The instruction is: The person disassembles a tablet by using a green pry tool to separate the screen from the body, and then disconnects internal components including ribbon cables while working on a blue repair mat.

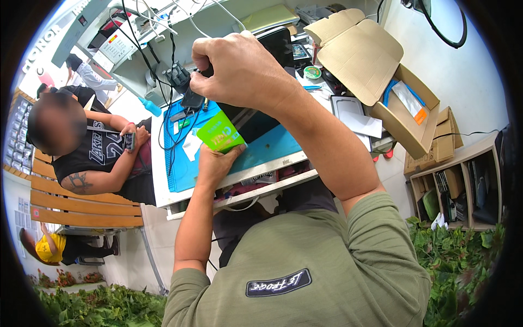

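My left hand (213, 165) grips a small bright green box (218, 133) by its lower edge, over the blue work mat (267, 152). Raised above the desk, my right hand (237, 68) has its fingers curled, thumb and forefinger near each other. Something dark shows between them, too obscured to identify. Beneath the right wrist lies a flat black object (253, 126), partly covered by the hand and the green box. Dark cables (170, 125) trail across the mat to the left of the box.
An open cardboard box (408, 117) stands at the desk's right end. White trays (351, 111) lie beside it. A light-blue bottle (151, 107) is at the left edge. Across the desk's left side, another person (109, 147) holds a phone (129, 143). Shelves (460, 185) stand at right.
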Motion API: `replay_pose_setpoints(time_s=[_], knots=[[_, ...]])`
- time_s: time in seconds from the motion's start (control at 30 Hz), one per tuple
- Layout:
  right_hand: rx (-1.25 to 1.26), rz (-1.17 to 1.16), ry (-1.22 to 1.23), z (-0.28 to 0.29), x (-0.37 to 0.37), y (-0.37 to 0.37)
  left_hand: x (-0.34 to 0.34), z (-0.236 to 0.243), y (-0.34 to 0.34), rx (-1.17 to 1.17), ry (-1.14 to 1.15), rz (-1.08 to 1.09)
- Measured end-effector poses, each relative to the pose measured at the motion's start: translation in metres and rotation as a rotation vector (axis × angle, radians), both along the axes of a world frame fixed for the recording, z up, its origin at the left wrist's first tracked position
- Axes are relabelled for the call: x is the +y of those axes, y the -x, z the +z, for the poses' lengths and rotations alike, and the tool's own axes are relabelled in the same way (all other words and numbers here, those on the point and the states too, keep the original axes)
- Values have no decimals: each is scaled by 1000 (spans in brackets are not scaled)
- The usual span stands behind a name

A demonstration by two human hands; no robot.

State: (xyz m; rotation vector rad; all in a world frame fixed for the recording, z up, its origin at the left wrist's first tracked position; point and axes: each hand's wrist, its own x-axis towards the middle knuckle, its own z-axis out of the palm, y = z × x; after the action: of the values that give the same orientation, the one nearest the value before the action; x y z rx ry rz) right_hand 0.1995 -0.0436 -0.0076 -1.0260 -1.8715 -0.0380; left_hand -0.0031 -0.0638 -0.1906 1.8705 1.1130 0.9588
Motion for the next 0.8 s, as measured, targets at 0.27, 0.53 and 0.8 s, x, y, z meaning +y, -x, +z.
replay_pose_setpoints(time_s=[0.27,0.53,0.8], knots=[[10,33,117,9,-6,-2,3,41,7,-392,-84,61],[-8,15,153,14,-5,-1,9,61,-11,-400,-365,142],[-17,28,126,14,-5,-3,11,62,-17,-209,-473,166]])
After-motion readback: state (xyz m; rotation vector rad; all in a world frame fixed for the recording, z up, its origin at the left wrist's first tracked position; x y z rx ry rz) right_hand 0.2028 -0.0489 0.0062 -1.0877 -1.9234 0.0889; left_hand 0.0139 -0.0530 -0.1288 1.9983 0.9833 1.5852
